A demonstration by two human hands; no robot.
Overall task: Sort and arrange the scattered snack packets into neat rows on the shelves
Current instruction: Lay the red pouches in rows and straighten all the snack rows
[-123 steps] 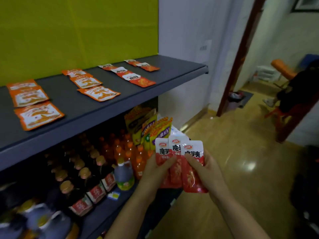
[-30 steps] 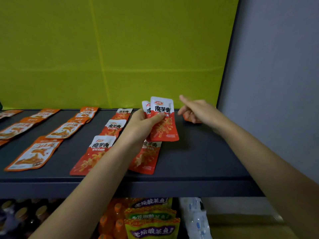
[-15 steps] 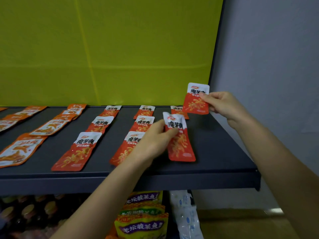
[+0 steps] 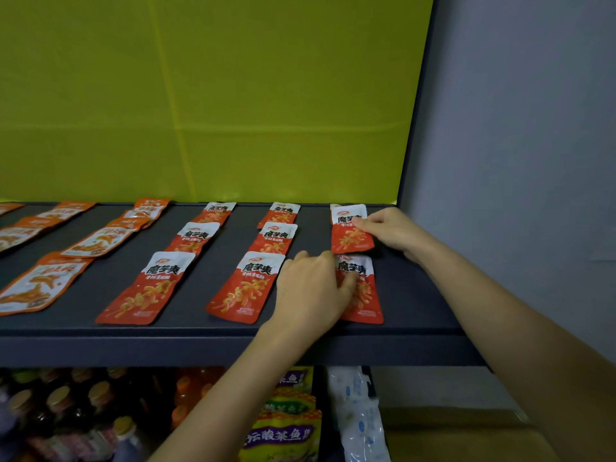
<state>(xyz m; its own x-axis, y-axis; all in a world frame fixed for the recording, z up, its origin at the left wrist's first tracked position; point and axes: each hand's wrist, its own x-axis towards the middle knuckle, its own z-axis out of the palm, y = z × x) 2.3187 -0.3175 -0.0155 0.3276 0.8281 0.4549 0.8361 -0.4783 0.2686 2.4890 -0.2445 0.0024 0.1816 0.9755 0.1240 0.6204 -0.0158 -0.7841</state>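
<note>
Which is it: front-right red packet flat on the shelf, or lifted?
Flat: the packet lies face up against the shelf, no edge visibly raised; the left hand holds its left side.

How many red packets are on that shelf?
8 red packets: three in the left column, three in the middle column, one under the left hand, one in the right hand; a ninth may hide behind.

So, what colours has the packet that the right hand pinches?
The packet the right hand pinches is white on top, red-orange below; head view.
</note>
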